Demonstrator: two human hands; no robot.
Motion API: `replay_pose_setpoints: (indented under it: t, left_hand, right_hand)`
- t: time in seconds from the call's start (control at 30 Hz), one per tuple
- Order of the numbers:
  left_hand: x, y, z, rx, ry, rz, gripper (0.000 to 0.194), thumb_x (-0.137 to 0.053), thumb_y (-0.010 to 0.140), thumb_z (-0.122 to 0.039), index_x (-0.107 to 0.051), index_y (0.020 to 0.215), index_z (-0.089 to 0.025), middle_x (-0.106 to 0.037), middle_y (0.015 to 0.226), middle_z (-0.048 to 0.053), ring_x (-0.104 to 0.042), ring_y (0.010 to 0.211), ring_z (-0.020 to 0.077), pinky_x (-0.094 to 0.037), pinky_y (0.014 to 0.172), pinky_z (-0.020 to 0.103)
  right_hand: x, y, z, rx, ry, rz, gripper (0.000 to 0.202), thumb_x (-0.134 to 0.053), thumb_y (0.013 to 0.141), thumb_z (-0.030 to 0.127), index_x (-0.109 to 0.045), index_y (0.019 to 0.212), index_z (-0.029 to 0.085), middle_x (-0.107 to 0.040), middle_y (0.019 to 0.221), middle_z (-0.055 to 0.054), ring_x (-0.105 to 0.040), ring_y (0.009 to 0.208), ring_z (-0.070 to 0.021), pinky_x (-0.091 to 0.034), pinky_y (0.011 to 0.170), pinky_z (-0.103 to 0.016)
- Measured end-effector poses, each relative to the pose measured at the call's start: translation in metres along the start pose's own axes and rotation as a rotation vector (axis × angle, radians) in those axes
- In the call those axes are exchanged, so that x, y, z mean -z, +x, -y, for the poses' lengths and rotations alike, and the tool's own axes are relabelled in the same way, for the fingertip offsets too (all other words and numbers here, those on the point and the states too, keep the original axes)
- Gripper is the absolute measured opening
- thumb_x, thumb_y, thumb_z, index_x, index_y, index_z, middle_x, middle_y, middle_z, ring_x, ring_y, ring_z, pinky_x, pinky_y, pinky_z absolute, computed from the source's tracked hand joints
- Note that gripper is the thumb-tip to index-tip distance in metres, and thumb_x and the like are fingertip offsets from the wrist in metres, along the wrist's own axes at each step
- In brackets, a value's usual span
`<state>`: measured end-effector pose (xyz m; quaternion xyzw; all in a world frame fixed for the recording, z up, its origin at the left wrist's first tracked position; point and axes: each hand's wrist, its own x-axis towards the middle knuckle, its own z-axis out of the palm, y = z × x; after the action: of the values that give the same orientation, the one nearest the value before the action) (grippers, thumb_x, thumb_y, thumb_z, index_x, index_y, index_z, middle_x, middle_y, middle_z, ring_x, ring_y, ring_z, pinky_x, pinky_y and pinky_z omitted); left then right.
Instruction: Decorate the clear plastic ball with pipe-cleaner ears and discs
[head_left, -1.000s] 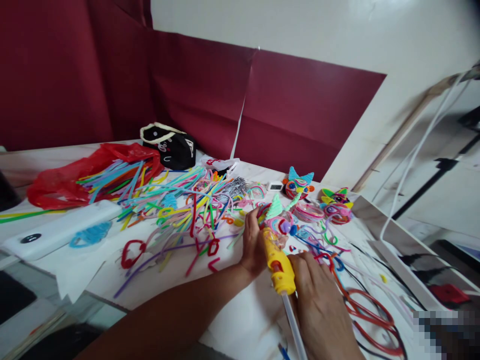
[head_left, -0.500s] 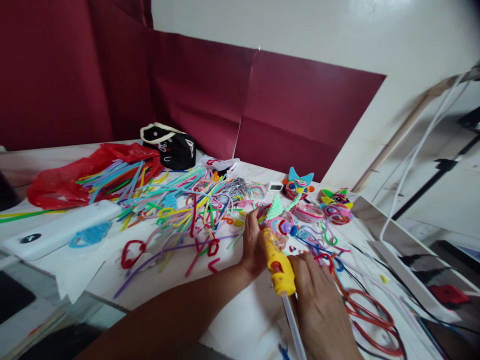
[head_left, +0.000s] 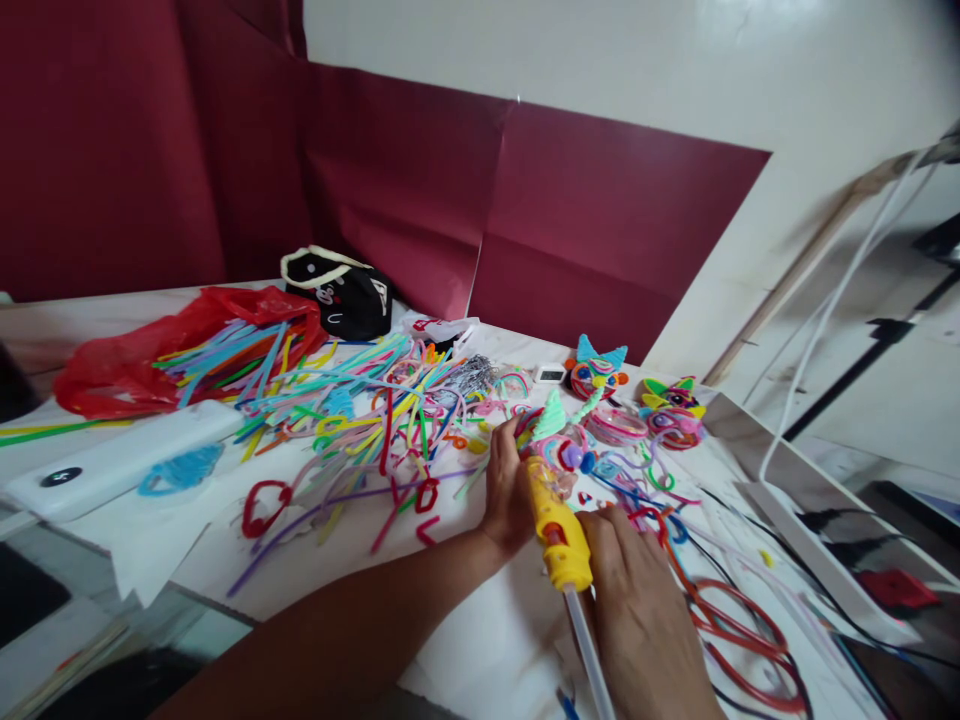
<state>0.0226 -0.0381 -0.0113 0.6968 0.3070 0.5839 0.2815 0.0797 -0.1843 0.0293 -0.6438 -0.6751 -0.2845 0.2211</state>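
Note:
My right hand (head_left: 637, 600) is closed around a yellow hot glue gun (head_left: 561, 545), and a long clear glue stick (head_left: 589, 650) juts from its back end toward me. The gun's front meets a pipe-cleaner figure (head_left: 551, 440) in pink, mint green and other colours, with a purple ball on its side. My left hand (head_left: 506, 490) grips that figure from the left, its fingers partly hidden behind the gun. The nozzle tip is too covered to make out. Two finished-looking pipe-cleaner figures, one with blue ears (head_left: 598, 368) and one yellow and pink (head_left: 675, 410), stand beyond.
Loose pipe cleaners (head_left: 360, 400) spread left of my hands, some inside a red plastic bag (head_left: 112, 370). Orange-handled scissors (head_left: 742, 630) lie at right near black cables. A black pouch (head_left: 352, 305), a small digital display (head_left: 550, 374) and a white tray (head_left: 817, 550) edge the table.

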Motion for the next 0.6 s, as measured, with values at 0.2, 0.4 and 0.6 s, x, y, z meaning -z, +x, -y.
replay_pose_setpoints:
  t: [0.2, 0.4, 0.6]
  left_hand:
    - [-0.0013, -0.0002, 0.0023, 0.008, -0.025, -0.014, 0.077, -0.072, 0.063, -0.021, -0.042, 0.134, -0.02, -0.056, 0.129, 0.013, -0.055, 0.121, 0.0293, -0.045, 0.105, 0.043]
    - [-0.0004, 0.0007, 0.0019, 0.019, -0.034, -0.013, 0.076, -0.075, 0.063, -0.024, -0.044, 0.133, -0.02, -0.056, 0.128, 0.014, -0.054, 0.122, 0.0307, -0.043, 0.106, 0.044]
    - [0.0007, 0.0003, -0.0008, 0.054, -0.056, -0.01, 0.076, -0.075, 0.063, -0.023, -0.045, 0.133, -0.02, -0.056, 0.128, 0.014, -0.054, 0.122, 0.0305, -0.043, 0.106, 0.044]
  right_hand:
    - [0.0028, 0.0008, 0.0015, 0.003, 0.013, 0.011, 0.014, -0.04, 0.088, 0.011, -0.043, 0.095, 0.023, -0.052, 0.086, -0.006, -0.05, 0.075, -0.0262, -0.036, 0.068, -0.037]
    - [-0.0003, -0.0002, -0.0017, -0.022, 0.049, 0.021, 0.012, -0.039, 0.089, 0.014, -0.045, 0.096, 0.022, -0.054, 0.095, -0.009, -0.05, 0.077, -0.0257, -0.036, 0.067, -0.037]
    - [0.0015, 0.0014, 0.0019, -0.034, 0.008, 0.019, 0.016, -0.039, 0.088, 0.011, -0.045, 0.097, 0.021, -0.054, 0.091, -0.008, -0.053, 0.081, -0.0268, -0.037, 0.067, -0.037]
